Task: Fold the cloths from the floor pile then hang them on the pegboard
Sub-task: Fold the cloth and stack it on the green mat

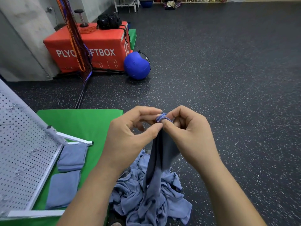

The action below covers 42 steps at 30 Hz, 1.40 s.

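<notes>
Left hand (130, 136), right hand (190, 134) pinch cloth (162, 154) hanging below

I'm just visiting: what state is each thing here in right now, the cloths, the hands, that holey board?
Blue-grey cloth held up: hanging limp, unfolded.
Left hand: pinches that cloth's top edge.
Right hand: pinches the same edge.
Pile of blue-grey cloths: crumpled, unfolded.
Two blue-grey cloths on the green mat: folded, lying flat.
White perforated pegboard: tilted, no cloth on its visible part.
</notes>
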Motion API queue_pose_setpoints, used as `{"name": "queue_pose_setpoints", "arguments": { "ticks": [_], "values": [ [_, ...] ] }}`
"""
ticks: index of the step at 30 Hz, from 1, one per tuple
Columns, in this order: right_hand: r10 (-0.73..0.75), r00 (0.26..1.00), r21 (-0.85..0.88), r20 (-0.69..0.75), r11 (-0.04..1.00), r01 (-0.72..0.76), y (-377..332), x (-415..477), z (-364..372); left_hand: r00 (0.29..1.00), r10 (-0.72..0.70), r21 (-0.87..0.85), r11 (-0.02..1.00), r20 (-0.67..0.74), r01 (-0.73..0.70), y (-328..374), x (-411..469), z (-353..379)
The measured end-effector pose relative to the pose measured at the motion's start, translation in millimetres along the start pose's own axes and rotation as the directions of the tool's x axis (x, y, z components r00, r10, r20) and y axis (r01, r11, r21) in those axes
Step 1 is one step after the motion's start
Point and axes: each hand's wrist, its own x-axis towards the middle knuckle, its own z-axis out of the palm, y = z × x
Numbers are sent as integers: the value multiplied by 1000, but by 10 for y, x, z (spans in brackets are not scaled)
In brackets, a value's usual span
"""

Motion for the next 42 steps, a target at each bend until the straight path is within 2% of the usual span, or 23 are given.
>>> {"name": "queue_pose_setpoints", "arguments": {
  "ticks": [5, 8, 11, 14, 17, 19, 21, 26, 30, 33, 36, 39, 42],
  "values": [
    [-142, 990, -152, -3, 978, 140, -69, -31, 3, 995, 30, 48, 999, -91, -26, -15, 14, 24],
    [-163, 985, -233, 62, 957, 173, -73, -32, -34, 988, 61, 84, 995, -144, -49, -29, 25, 4],
    [-157, 981, -434, 119, 880, 193, 19, -11, -99, 979, 84, 93, 993, -187, -68, -57, 62, -82],
    [-172, 982, -566, 71, 804, 182, 85, 10, -176, 973, 75, 113, 992, -220, -51, -83, 86, -171],
    [-223, 973, -676, 55, 709, 200, 93, 31, -192, 979, 119, 204, 975, -168, -84, -103, 89, -208],
    [-269, 961, -695, 58, 681, 233, 83, 33, -182, 977, 169, 267, 955, -129, -130, -113, 90, -229],
    [-292, 952, -662, 91, 697, 277, 75, 28, -181, 971, 205, 323, 933, -120, -157, -118, 97, -265],
    [-212, 950, -696, 230, 646, 313, 147, 25, -148, 962, 250, 416, 891, -114, -182, -118, 96, -313],
    [-165, 976, -808, 140, 551, 209, 201, 29, -146, 963, 245, 455, 875, -115, -168, -119, 93, -319],
    [-236, 971, -779, 39, 601, 178, 175, 47, -193, 960, 247, 493, 857, -135, -151, -143, 110, -346],
    [-320, 947, -669, -28, 710, 220, 116, 34, -191, 955, 248, 506, 852, -163, -135, -140, 110, -338],
    [-335, 941, -516, -49, 815, 263, 73, 13, -186, 956, 232, 478, 870, -178, -122, -140, 107, -328],
    [-313, 945, -377, -97, 890, 256, 36, 16, -212, 973, 159, 389, 917, -169, -82, -149, 101, -331]
  ]
}}
